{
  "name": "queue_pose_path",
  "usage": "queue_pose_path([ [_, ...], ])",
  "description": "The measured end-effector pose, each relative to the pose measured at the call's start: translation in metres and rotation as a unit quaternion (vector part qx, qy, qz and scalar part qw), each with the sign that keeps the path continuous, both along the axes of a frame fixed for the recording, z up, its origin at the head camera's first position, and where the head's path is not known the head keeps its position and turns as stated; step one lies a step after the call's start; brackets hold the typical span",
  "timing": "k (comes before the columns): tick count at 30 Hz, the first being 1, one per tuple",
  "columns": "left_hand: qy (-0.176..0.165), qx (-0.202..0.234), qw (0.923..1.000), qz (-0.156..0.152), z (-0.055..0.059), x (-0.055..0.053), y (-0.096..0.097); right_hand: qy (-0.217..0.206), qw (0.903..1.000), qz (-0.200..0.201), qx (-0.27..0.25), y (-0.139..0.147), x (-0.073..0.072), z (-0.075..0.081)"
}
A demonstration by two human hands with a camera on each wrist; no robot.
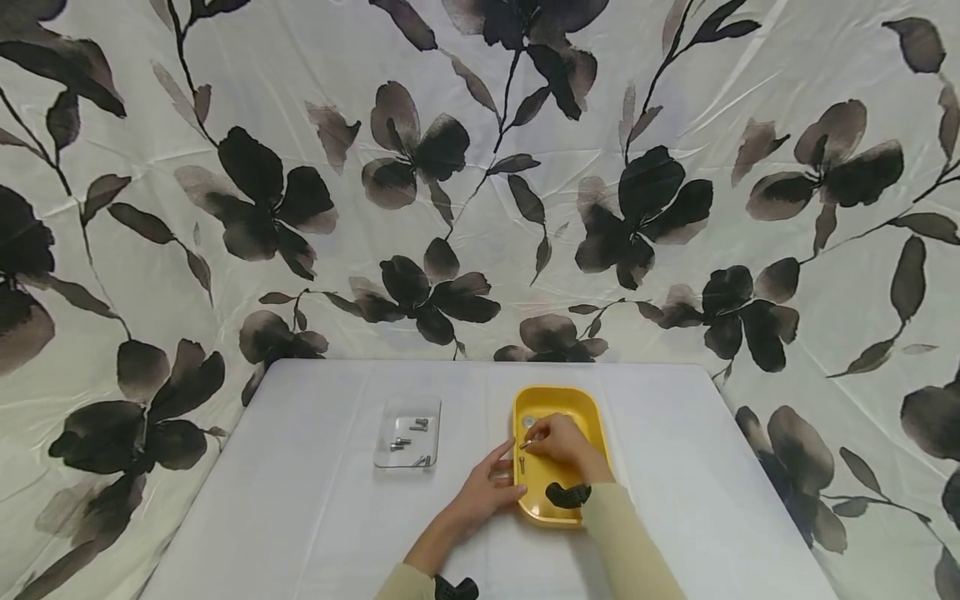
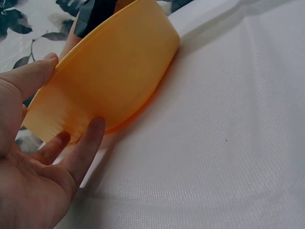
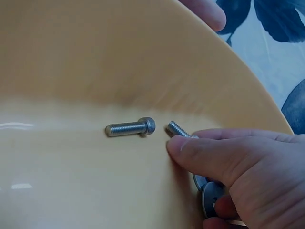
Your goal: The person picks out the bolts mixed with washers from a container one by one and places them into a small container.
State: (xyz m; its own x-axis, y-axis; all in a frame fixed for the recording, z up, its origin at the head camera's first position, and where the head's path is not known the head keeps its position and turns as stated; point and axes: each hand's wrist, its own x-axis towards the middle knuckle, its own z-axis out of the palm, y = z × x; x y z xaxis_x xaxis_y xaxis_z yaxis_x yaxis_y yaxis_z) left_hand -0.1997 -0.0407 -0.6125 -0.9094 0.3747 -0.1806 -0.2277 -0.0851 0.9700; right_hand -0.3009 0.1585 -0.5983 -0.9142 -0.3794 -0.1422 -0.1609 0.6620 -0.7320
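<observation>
In the head view, my right hand (image 1: 561, 442) is inside the yellow tray (image 1: 558, 510), thumb and fingertips pinching a small metal bolt (image 3: 178, 128) near its left wall. The bolt's threaded end shows; the fingers cover its head. Beside it on the tray floor lies another socket-head bolt (image 3: 126, 128). Flat round washers (image 3: 210, 197) sit partly hidden under the right hand. Outside the tray, my left hand (image 1: 483, 487) touches the left wall with fairly straight fingers, one fingertip (image 2: 51, 59) at the rim and others lower down the side.
A clear plastic box (image 1: 384, 454) with several metal bolts (image 1: 401, 444) stands left of the yellow tray. Both containers are on a white-covered table (image 1: 315, 500). Behind the table hangs a flower-patterned cloth (image 1: 480, 208).
</observation>
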Motion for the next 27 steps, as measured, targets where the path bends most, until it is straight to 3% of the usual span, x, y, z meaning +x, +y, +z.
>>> queue_pose_path([
  [10,0.0,-0.005,0.9999,0.009,0.005,0.004,0.001,-0.001,0.9998,-0.004,-0.021,-0.001,0.004,0.001],
  [19,0.005,-0.009,0.9999,0.007,0.009,0.007,0.002,0.008,0.9994,-0.033,0.004,-0.001,0.005,0.007],
  [23,0.021,-0.027,0.9994,0.009,0.016,0.003,-0.001,0.01,0.9991,-0.04,0.011,-0.001,0.003,0.017],
  [27,0.041,-0.05,0.9979,0.011,0.031,-0.004,-0.01,0.006,0.999,-0.042,0.012,-0.001,0.002,0.032],
])
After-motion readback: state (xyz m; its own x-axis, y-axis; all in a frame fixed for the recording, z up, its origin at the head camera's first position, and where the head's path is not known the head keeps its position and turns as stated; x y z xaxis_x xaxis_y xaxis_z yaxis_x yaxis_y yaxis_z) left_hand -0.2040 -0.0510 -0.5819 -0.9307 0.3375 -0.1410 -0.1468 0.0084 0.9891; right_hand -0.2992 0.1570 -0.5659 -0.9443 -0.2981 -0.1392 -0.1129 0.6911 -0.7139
